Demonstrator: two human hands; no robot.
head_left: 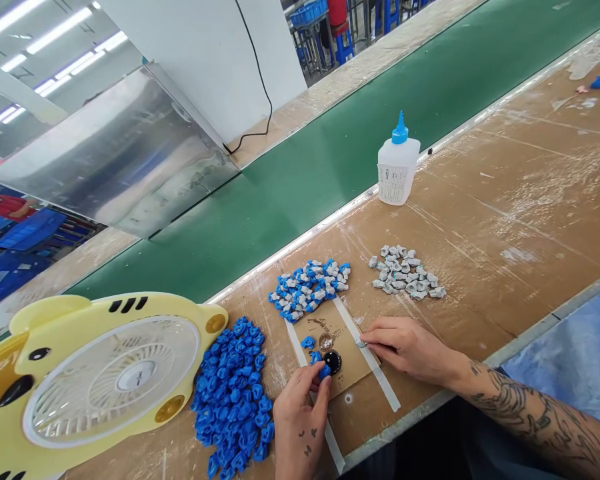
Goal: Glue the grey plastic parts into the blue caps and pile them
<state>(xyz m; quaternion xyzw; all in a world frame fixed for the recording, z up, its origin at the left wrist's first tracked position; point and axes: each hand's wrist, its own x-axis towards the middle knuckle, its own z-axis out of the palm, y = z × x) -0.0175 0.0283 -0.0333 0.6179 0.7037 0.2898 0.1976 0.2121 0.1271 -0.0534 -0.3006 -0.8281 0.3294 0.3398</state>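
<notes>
My left hand [303, 407] pinches a small blue plastic piece [325, 371] at the edge of a round black disc [333, 361]. Between the thumb and fingers of my right hand [410, 348] is a small grey piece [362, 343], mostly covered by the fingertips. Both hands are over a taped-down cardboard sheet [353, 379]. Loose blue pieces [308, 342] lie beside the disc, near a small clear round dish [325, 342]. A large heap of blue pieces [235, 393] is left of my left hand. Beyond my right hand sits a pile of grey pieces [405, 272].
Behind the cardboard is a cluster of joined blue-and-grey pieces [310, 287]. A white bottle with a blue nozzle [398, 167] stands near the green conveyor belt [330, 157]. A yellow animal-shaped fan [105, 373] occupies the left side. In the background a person in red [5, 203] is visible.
</notes>
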